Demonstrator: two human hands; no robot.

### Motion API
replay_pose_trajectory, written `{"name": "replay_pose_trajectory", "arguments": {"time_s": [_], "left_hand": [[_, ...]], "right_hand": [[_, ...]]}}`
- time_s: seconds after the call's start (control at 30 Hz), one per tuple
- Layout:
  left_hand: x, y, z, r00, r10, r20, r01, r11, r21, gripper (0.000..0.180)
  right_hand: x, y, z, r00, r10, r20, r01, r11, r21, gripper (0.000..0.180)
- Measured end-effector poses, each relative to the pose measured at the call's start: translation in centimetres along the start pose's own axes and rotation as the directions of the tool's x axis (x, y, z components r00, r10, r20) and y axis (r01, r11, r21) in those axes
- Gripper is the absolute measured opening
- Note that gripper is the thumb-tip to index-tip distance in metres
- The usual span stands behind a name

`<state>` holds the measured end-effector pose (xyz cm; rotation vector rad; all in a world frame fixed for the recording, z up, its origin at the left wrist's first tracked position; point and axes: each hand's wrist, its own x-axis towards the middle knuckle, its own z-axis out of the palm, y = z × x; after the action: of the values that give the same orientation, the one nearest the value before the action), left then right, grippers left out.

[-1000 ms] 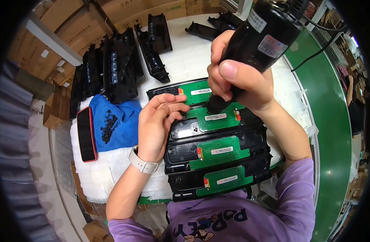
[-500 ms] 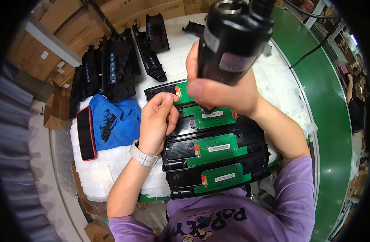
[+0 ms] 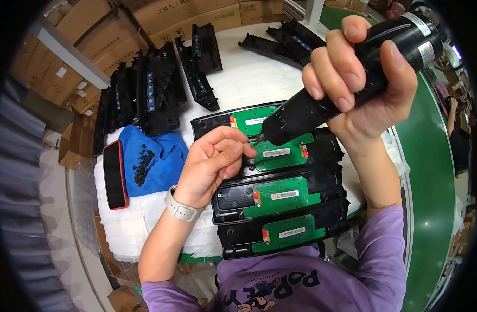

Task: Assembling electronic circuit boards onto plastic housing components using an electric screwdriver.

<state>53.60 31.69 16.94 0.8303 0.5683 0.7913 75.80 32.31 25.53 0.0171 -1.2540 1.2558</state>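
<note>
From where I stood, the right hand (image 3: 360, 86) was wrapped around a black power screwdriver (image 3: 303, 115), tilted above the second-farthest green circuit board (image 3: 288, 162) in its black housing (image 3: 328, 148). The left hand (image 3: 210, 165) curled its fingers beside the bit (image 3: 256, 141); whether they pinched anything, I couldn't tell.

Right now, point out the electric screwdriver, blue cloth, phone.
Electric screwdriver (image 3: 374, 63), head view: middle of black body.
Blue cloth (image 3: 169, 167), head view: bare right side.
Phone (image 3: 113, 177), head view: dark screen.
</note>
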Motion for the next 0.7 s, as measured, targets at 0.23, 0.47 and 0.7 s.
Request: {"name": "replay_pose_trajectory", "arguments": {"time_s": [0.23,0.47,0.7], "left_hand": [[-0.3,0.4,0.7,0.998,-0.016,0.055,0.008,0.988,0.152,0.011],[-0.3,0.1,0.3,0.997,0.001,0.073,-0.014,0.982,0.186,0.012],[0.3,0.1,0.4,0.972,0.119,-0.203,-0.027,0.913,0.408,0.01]], "right_hand": [[-1.1,0.1,1.7,0.965,0.075,-0.25,-0.063,0.996,0.056,0.034],[-0.5,1.3,0.1,0.996,0.051,-0.069,-0.048,0.998,0.042,0.032],[-0.9,1.6,1.4,0.947,0.249,-0.203,-0.297,0.921,-0.254,0.03]]}}
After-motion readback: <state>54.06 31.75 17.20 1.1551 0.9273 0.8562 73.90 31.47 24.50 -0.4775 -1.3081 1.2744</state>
